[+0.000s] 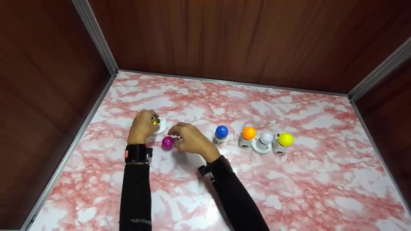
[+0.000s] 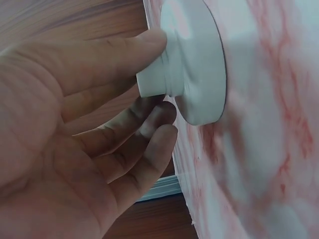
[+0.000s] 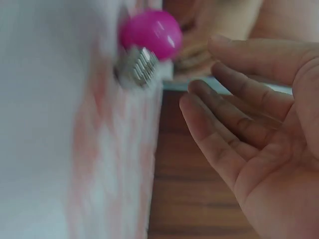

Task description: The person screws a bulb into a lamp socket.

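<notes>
My left hand (image 1: 143, 127) pinches the narrow collar of a white bulb holder (image 1: 162, 126), which stands on its round base. In the left wrist view the thumb lies on the collar of the holder (image 2: 202, 64), with the other fingers loosely bent beside it. A magenta light bulb (image 1: 167, 143) lies on its side on the tabletop, its metal screw base toward my right hand (image 1: 192, 138). The right wrist view shows this bulb (image 3: 155, 34) apart from the fingers, which are relaxed and hold nothing.
To the right stand a blue bulb (image 1: 221, 131), an orange bulb (image 1: 249, 133), a white bulb (image 1: 266, 137) and a yellow bulb (image 1: 285, 139), upright on white bases. Brown wood-grain walls (image 1: 224, 38) with grey metal edging enclose the red-and-white marbled tabletop (image 1: 308, 186).
</notes>
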`<state>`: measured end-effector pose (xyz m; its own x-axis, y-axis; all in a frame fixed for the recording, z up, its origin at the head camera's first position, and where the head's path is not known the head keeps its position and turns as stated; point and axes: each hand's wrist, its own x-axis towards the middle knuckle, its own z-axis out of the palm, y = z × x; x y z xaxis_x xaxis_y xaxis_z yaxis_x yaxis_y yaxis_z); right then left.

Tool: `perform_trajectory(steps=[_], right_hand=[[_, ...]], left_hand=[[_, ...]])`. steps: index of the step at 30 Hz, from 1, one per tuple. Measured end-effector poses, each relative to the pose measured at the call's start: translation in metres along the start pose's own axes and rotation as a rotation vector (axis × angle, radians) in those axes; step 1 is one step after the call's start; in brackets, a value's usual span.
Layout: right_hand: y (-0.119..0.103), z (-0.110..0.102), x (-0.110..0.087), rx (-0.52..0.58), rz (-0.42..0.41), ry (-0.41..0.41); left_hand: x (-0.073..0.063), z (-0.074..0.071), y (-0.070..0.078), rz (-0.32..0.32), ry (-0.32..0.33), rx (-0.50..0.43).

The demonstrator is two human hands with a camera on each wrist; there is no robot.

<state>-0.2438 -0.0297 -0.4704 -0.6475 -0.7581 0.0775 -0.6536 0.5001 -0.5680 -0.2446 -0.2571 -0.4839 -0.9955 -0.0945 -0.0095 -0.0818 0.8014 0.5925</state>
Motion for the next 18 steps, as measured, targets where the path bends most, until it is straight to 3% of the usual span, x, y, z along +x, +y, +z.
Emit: perform_trajectory(steps=[8,18], right_hand=[[-0.004,0.022,0.013,-0.103,0.016,0.003],[-0.005,0.033,0.016,-0.194,0.007,0.015]], left_hand=[[0.002,0.003,-0.004,-0.029,-0.01,-0.033],[0.001,0.002,-0.008,-0.015,0.003,-0.033]])
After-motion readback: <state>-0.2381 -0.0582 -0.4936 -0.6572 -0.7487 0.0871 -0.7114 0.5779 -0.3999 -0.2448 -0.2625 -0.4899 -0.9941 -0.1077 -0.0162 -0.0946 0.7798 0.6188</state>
